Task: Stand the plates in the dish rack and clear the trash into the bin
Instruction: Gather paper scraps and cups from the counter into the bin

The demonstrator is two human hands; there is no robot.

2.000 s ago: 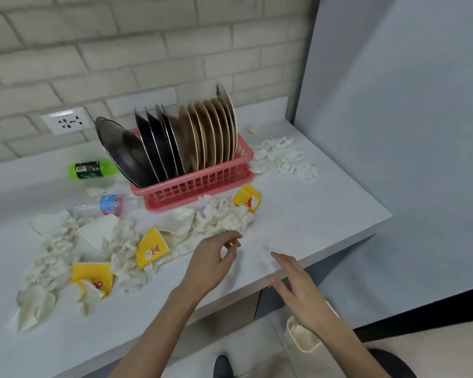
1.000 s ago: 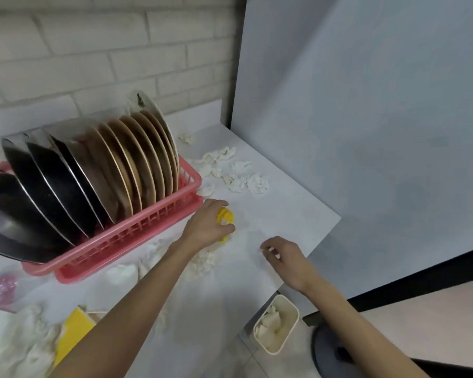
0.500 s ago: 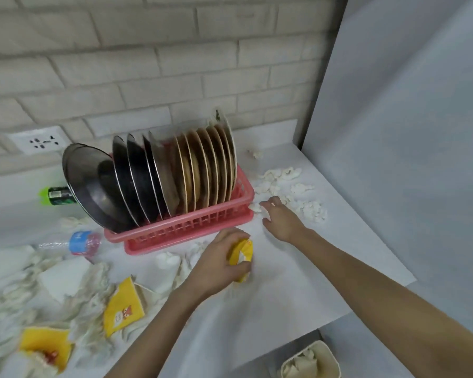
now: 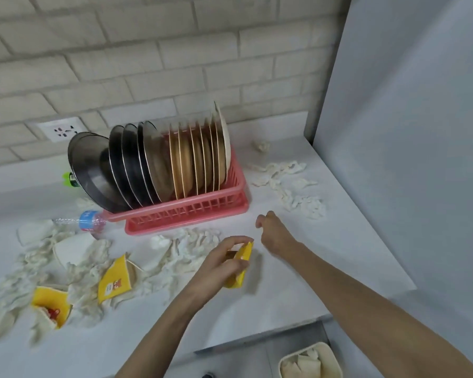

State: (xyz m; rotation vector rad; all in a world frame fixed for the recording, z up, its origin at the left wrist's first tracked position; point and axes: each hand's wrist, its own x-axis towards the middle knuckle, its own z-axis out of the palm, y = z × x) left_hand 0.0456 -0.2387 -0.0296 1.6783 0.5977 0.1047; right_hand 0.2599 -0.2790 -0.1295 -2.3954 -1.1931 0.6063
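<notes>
Yellow cup (image 4: 242, 257), gripped by your left hand (image 4: 216, 261), leaves the surface (image 4: 298, 290) for the bin (image 4: 311, 347) as your right hand's (image 4: 275, 231) fingers (image 4: 259, 221) withdraw curled, contents unclear.

R hand (image 4: 273, 233) pulled back from tissue scraps (image 4: 290, 186), fingers now curled; L hand (image 4: 219, 266) raised yellow cup (image 4: 245, 253).
</notes>
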